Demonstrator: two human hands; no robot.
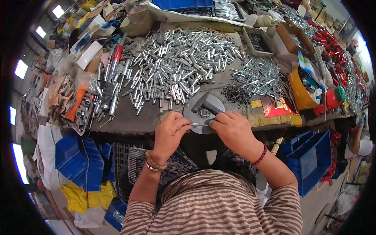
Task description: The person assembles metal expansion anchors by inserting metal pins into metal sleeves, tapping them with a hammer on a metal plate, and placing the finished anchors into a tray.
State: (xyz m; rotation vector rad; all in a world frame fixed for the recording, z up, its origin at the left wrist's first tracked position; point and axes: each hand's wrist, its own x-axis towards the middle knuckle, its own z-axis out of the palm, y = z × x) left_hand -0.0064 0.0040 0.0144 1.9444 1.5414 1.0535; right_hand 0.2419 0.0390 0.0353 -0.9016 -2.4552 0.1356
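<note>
My left hand [170, 131] pinches one end of a small silvery metal piece [194, 125], a short tube with a thin pin by its look. Across from it, the fingers of my right hand [235, 131] close on the other end, so the piece lies level between both hands. A hammer [211, 108] with a dark head has its handle running to my right hand; whether the fingers also grip it is hidden. Beneath is a round grey plate [188, 114] at the bench's front edge, with a small shiny metal lump [204, 113] on it.
Beyond my hands spreads a large heap of short metal tubes [176, 58]. Thin pins [260, 76] and small dark parts [235, 94] lie to the right, near a red packet [276, 106] and yellow container [303, 90]. Blue bins [80, 160] stand below, left and right.
</note>
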